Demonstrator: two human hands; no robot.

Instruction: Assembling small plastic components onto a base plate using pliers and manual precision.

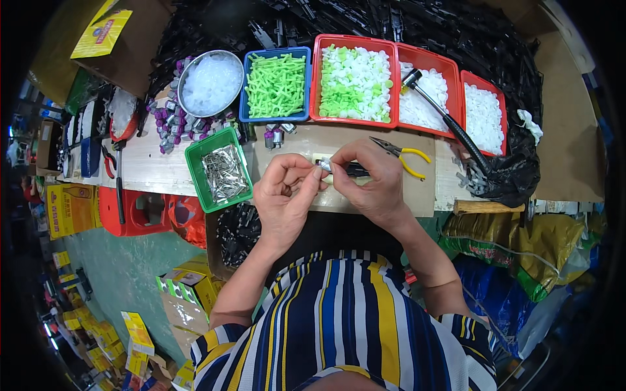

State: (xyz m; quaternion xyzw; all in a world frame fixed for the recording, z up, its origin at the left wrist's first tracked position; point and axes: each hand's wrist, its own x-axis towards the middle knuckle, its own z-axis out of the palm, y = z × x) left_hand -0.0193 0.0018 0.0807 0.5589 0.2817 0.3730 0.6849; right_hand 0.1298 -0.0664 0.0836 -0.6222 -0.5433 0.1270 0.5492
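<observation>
Close together over a cardboard-covered stretch of the bench, my left hand and my right hand meet at their fingertips. Thumb and forefinger of each are pinched on a small silvery part, which the fingers partly cover; its exact kind is too small to make out. A dark piece lies just behind my right fingers. A pair of pliers with yellow handles rests right of my right hand. Beyond my left hand stand a few small silver-and-purple motors. A green tray of shiny metal pieces sits to its left.
Along the back stand a metal bowl of clear pieces, a blue tray of green parts, and red trays of white and green pieces. A hammer lies across the right ones. Purple motors and black parts are heaped behind.
</observation>
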